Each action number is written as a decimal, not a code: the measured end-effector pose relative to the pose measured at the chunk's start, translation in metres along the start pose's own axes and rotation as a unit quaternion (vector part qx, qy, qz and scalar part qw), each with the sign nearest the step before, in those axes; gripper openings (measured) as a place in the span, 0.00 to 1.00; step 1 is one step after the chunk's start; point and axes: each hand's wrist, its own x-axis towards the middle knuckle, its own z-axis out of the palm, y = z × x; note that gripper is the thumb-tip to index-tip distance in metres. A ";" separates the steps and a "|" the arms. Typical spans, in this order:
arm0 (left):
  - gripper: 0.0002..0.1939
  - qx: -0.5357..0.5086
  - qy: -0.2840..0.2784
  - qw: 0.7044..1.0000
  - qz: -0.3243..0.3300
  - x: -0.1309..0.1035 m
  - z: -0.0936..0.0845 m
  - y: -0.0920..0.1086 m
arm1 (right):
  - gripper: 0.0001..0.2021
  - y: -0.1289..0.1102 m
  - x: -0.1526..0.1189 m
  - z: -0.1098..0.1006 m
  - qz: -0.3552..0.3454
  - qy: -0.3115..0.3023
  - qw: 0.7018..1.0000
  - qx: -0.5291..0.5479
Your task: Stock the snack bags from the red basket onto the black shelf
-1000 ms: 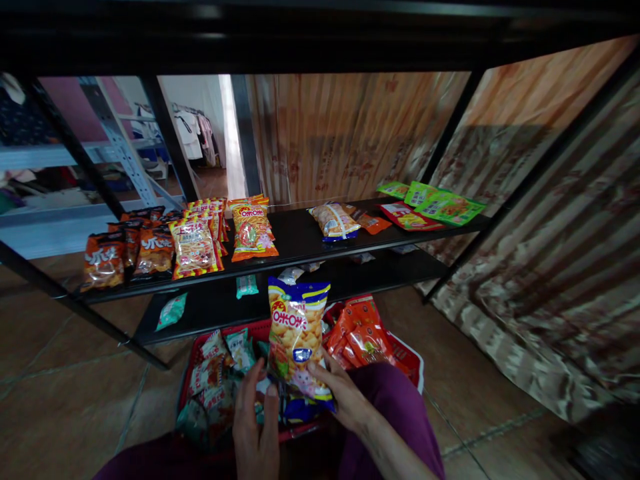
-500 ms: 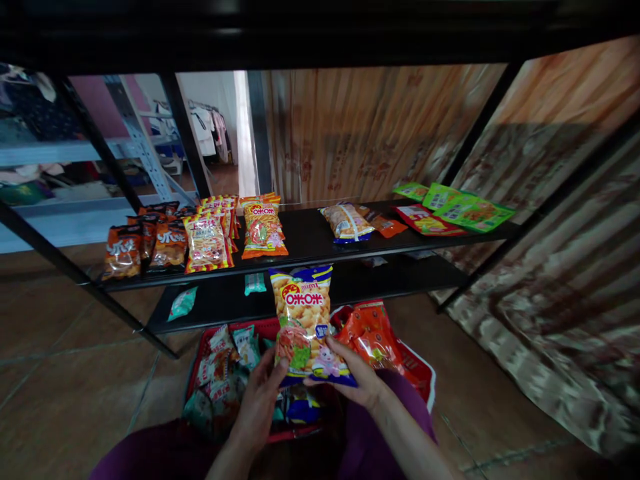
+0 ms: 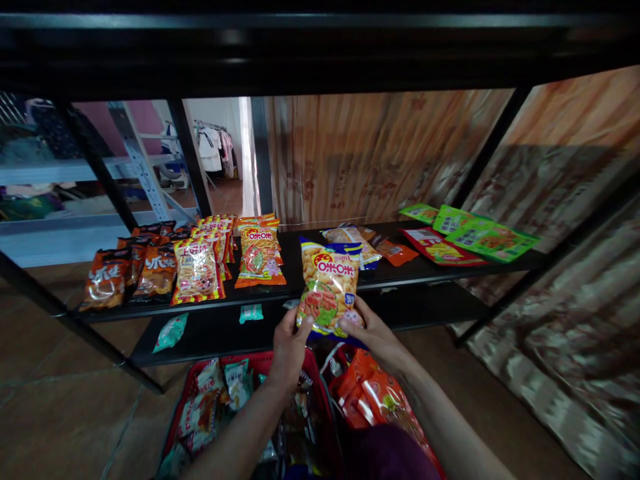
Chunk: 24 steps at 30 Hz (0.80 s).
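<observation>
A yellow and blue snack bag is held upright, its printed front facing me, at the front edge of the black shelf. My left hand grips its lower left corner, thumb on the front. On the lower right my right hand holds it the same way. Just left of it stands an orange snack bag at the front of a row. Behind it, a similar blue-edged bag lies flat on the shelf, partly hidden.
Red-yellow bags and dark orange bags stand in rows at left. Green packets and a red packet lie at right. Below are a red basket of snacks, orange bags, and a lower shelf with teal packets.
Both hands have lifted the yellow and blue bag up and forward, from above the basket to the upper shelf's edge. The view has shifted slightly, so the shelf appears lower.
</observation>
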 end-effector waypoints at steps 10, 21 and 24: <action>0.24 0.165 0.153 0.968 0.109 0.139 0.033 0.007 | 0.37 -0.037 0.160 -0.020 -0.069 0.028 0.996 -0.051; 0.26 0.308 0.246 0.916 0.069 0.209 0.056 0.004 | 0.33 -0.044 0.252 -0.020 -0.059 0.048 0.976 -0.206; 0.27 0.329 0.247 0.909 0.059 0.219 0.058 0.002 | 0.32 -0.042 0.267 -0.021 -0.043 0.051 0.969 -0.238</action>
